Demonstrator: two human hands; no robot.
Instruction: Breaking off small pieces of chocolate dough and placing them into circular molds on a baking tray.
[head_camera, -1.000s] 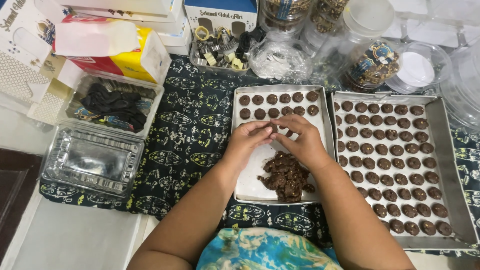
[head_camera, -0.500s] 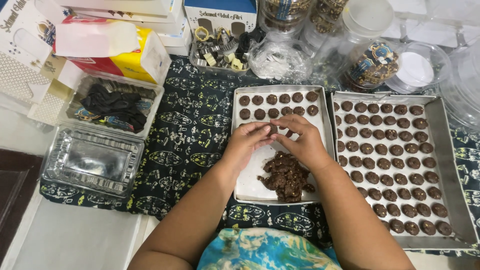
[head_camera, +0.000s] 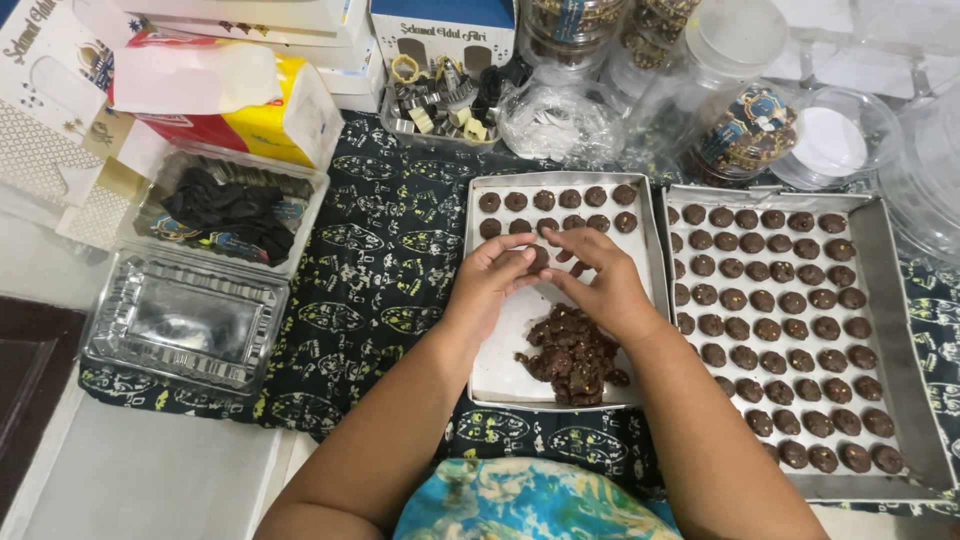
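in the head view little differs from the earlier frames: both hands stay together over the small rectangular metal baking tray, and the tray's two rows of pieces and the dough heap lie as before.

the left hand and the right hand meet fingertip to fingertip above the middle of the small tray, pinching a small round ball of dark brown dough between them; each grip is closed on that ball, which sits just below the tray's second row.

the small tray is thin, dull grey metal with low walls, lined pale. along its far end sit round, flattish dark brown cookie pieces in two rows. at its near end lies a rough, crumbly heap of dark brown dough, flecked with lighter bits.

right of the small tray, touching it, stands a larger rectangular metal tray filled with even rows of dark round cookies. left of the small tray, well apart, a clear ribbed plastic clamshell box lies open; its far half holds crumpled black paper cups. beyond the small tray a clear tub holds metal cookie cutters, and clear round plastic jars stand to its far right. a dark patterned cloth lies under the trays.
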